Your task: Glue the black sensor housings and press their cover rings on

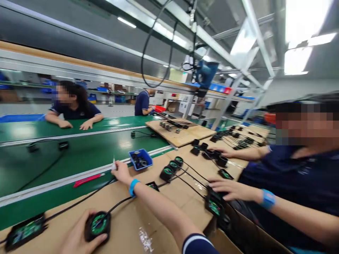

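My left hand (pixel 84 233) is wrapped round a black square housing (pixel 97 225) with a green ring-shaped circuit board inside, at the lower left. A black cable runs from that housing up to the right, passing beneath my right forearm. My right hand (pixel 122 173), with a blue wristband, pinches a small white item (pixel 113 165) near the cardboard's far edge. Just beyond it is a blue bin (pixel 141 160) of small black parts. A black case with a green board (pixel 26 231) lies at the far left.
A red cutter (pixel 88 180) lies on the green surface. Several round-board housings (pixel 173 167) stand on the cardboard (pixel 185 197). At the right, a person's hands (pixel 233 188) touch black parts. Two people are across the green conveyor (pixel 127 143). A blue tool (pixel 205 76) hangs overhead.
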A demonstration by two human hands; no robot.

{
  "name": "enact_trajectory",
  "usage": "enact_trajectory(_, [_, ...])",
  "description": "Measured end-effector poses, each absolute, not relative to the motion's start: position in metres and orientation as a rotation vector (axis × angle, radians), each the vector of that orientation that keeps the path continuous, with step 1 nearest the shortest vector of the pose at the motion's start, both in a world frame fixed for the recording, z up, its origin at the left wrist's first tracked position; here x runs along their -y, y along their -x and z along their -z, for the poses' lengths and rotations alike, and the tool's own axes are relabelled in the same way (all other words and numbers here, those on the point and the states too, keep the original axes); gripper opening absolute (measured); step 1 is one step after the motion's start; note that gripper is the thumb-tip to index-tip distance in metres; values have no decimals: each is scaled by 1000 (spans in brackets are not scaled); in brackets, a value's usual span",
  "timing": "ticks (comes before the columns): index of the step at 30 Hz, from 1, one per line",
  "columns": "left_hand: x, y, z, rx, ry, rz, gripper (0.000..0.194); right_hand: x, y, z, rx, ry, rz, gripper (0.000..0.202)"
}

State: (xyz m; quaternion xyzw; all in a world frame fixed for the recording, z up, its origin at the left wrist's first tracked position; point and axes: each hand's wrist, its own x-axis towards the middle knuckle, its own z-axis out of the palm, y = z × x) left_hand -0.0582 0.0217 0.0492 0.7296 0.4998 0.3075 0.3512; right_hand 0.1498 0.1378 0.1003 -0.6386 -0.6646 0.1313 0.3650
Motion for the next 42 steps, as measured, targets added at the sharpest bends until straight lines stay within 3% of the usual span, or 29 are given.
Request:
enact_trajectory(7, [-13,51,-71,-1342,-1859,-730,37,-165,-152,-86,1835,1720,-506,29])
enact_trajectory(15, [-8,62,-73,-1279,-1725,-688,81,-162,-239,-120,1796,1986,-366,28])
enact_trajectory(22, [-4,58,-79,-1314,-1662,-639,81,-164,-262,-98,1769,2186,-498,26])
enact_trajectory(29, [-5,71,-93,-1232,-1637,-579,94,-157,-276,-96,1627,2089,-602,20])
enact_trajectory(32, [-7,79,-105,-1217,-1644,-643,88,-139,-273,-107,1512,1903,-663,28])
enact_trajectory(37, [-9,76,-120,-1141,-1394,-953,50,-72,-227,-119,1471,1453,-1060,64])
enact_trajectory(42, [-3,52,-126,-852,-931,-898,60,-21,-171,-117,1525,1170,-1382,54])
